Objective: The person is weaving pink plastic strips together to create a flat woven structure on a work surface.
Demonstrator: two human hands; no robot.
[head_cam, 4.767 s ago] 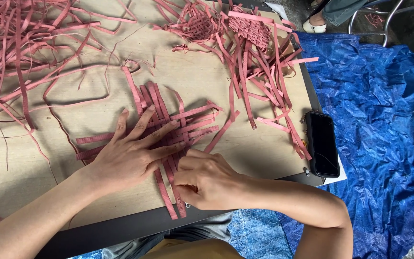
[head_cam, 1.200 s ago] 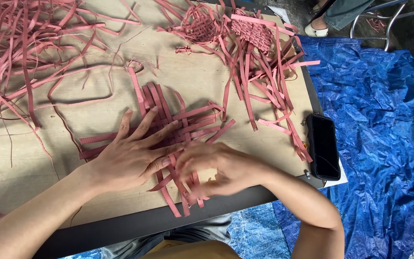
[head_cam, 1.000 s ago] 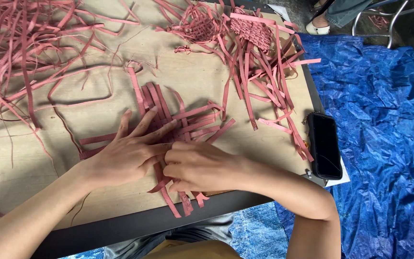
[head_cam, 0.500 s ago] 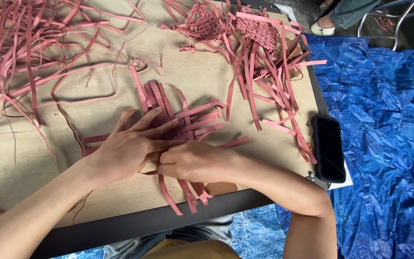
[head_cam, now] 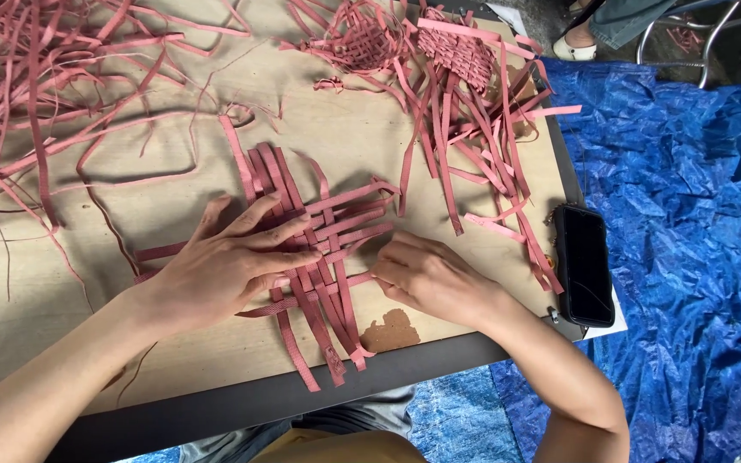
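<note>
Nearest the camera, along the dark front edge of the plywood table, lie the loose lower ends of a half-woven mat of pink straps, some reaching past the board's rim. Just above them the left hand lies flat on the mat with its fingers spread, palm down, pressing the crossed straps against the board. To its right the right hand rests beside the weave, fingertips curled and pinched on the end of a horizontal strap at the mat's right edge. A brown patch marks the wood below that hand. Farther right a black phone lies face up at the table's corner, and beyond the edge a blue tarpaulin covers the ground. Across the far half of the table, loose pink straps lie tangled on the left, while two smaller woven pieces with trailing ends sit at the top right.
</note>
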